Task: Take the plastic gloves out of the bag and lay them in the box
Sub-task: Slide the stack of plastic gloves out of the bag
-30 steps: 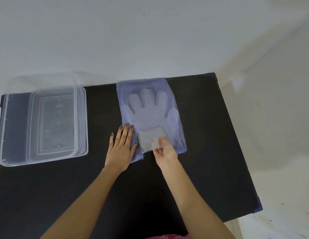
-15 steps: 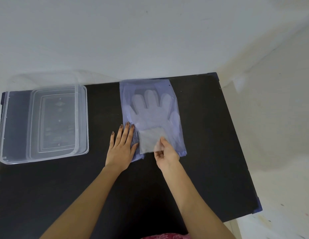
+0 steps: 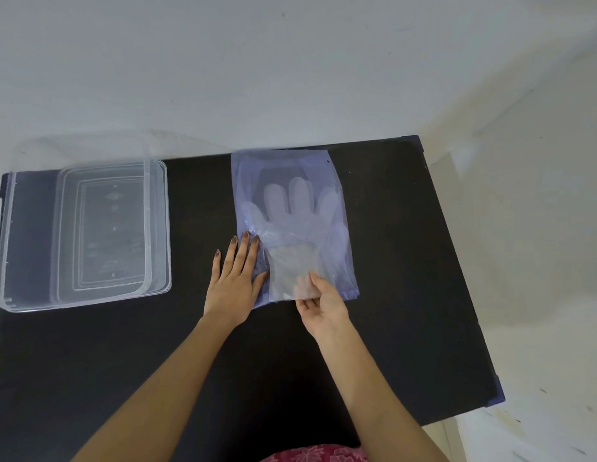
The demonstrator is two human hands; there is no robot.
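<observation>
A thin bluish plastic bag (image 3: 337, 181) lies flat in the middle of the black table, its mouth toward me. Clear plastic gloves (image 3: 292, 221) show through it, fingers pointing away, with the cuff end sticking out of the mouth. My left hand (image 3: 235, 278) presses flat on the bag's near left corner, fingers spread. My right hand (image 3: 319, 303) pinches the gloves' cuff between thumb and fingers at the bag's near edge. A clear plastic box (image 3: 157, 228) sits open at the table's left end, with nothing visible in it.
The black table (image 3: 407, 295) ends at a pale wall behind and drops off on the right to a light floor. The box's clear lid (image 3: 27, 155) leans behind it at the far left. A pink patterned garment shows at the bottom edge.
My right hand has drawn the gloves' cuff a little farther toward me out of the bag. The left hand stays pressed on the bag.
</observation>
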